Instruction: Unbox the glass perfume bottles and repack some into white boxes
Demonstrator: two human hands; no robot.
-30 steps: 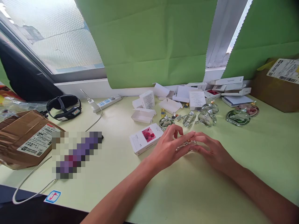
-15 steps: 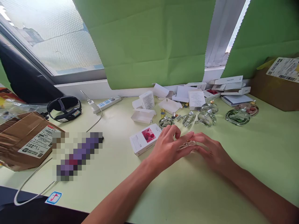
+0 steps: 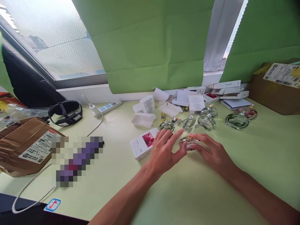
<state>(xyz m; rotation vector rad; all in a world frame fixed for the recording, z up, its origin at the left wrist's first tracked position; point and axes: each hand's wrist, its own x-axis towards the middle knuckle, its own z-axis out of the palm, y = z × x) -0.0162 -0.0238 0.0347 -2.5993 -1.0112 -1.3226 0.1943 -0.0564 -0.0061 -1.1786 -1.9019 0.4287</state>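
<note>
A small clear glass perfume bottle (image 3: 184,141) with a gold neck lies on the table between my hands. My right hand (image 3: 214,152) pinches its right side, forefinger by the gold neck and thumb lower down. On the bottle's left, my left hand (image 3: 164,151) is open, with forefinger and thumb spread apart; its thumb tip is close to the glass, and whether it touches I cannot tell. Partly behind my left hand lies a white box (image 3: 142,144) with a red rose picture. Just beyond my hands are more glass bottles, among them an oval one (image 3: 206,122) and a narrower one (image 3: 188,123).
Opened white cartons (image 3: 144,120) and stacked flat boxes (image 3: 231,90) line the wall. A green-tinted bottle (image 3: 236,121) stands right. Brown cardboard boxes (image 3: 25,140) flank both sides. On the left are a black headset (image 3: 65,114), a power strip (image 3: 109,107) and a white cable.
My left hand has drawn back left from the bottle, its forefinger and thumb parting. The bottle now shows more plainly, with my right hand still at its right side. The view has shifted slightly.
</note>
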